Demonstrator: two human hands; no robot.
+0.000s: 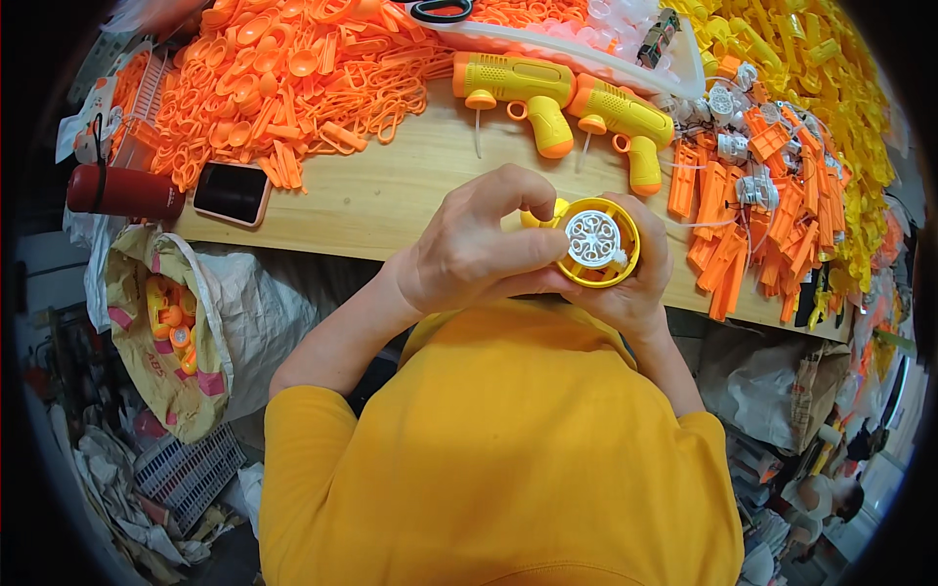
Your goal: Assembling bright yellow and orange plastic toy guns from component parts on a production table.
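Note:
In front of my chest I hold a round yellow toy-gun part with its ring-shaped mouth facing up. A white slotted wheel sits inside the ring. My right hand wraps around the part from the right, its fingers mostly behind it. From the left, my left hand grips the part: the index finger bends over a small yellow projection, and the thumb presses at the wheel's left edge. Just beyond my hands lie two yellow-and-orange toy guns on the wooden table.
Orange plastic parts heap at the far left, near a phone and a red flask. Black-handled scissors lie by a white tray. Orange pieces with wired white wheels and yellow parts pile right. An open sack stands left.

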